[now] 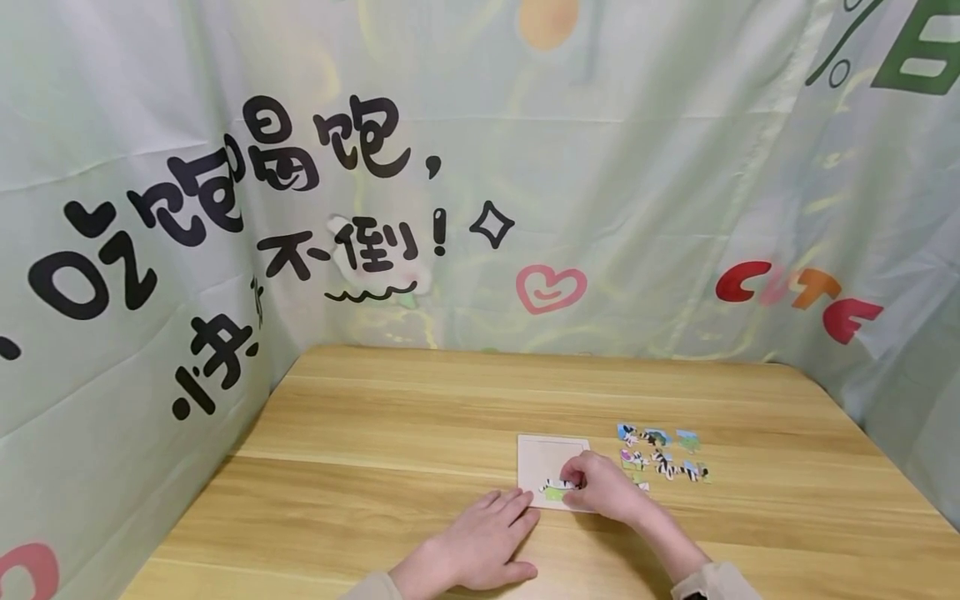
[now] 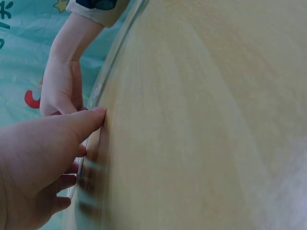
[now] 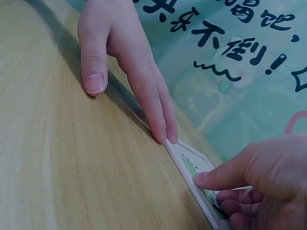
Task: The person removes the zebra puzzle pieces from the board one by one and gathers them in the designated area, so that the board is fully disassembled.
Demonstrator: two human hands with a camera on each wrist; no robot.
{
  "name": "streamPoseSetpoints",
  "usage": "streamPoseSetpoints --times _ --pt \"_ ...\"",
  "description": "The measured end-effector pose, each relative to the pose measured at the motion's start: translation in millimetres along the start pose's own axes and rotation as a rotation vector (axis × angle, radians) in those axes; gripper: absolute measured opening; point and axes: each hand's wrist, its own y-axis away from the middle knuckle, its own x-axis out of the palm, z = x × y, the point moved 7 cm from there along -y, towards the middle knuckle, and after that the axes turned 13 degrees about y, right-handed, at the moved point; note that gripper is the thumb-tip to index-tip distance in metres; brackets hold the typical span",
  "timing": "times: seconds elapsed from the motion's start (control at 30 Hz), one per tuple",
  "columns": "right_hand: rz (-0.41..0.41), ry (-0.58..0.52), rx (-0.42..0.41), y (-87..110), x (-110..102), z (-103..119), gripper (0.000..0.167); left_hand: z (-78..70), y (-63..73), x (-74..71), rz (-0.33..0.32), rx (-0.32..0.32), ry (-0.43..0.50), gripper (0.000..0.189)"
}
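A pale square puzzle tray lies on the table, with jigsaw pieces in green and black-and-white along its near edge. My right hand is over the tray's near right part, its thumb and curled fingers pinching a puzzle piece low against the tray. That piece is mostly hidden by the fingers; the right wrist view shows the thumb beside the green print. My left hand lies flat with straight fingers, the fingertips touching the tray's near left corner. In the left wrist view, the left hand hides the tray.
Several loose jigsaw pieces with animal and sky prints lie spread to the right of the tray. The wooden table reaches back to a printed fabric curtain, which also stands along both sides.
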Motion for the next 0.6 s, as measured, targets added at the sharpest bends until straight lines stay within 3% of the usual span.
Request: streamPoseSetpoints --times 0.2,0.6 --pt "0.017 0.006 0.0 -2.5 0.1 2.9 0.019 -0.3 0.2 -0.5 -0.006 0.004 -0.005 0.067" --pt "0.04 -0.089 0.049 -3.5 3.5 -1.9 0.021 -0.8 0.3 0.1 -0.005 0.004 -0.003 0.067"
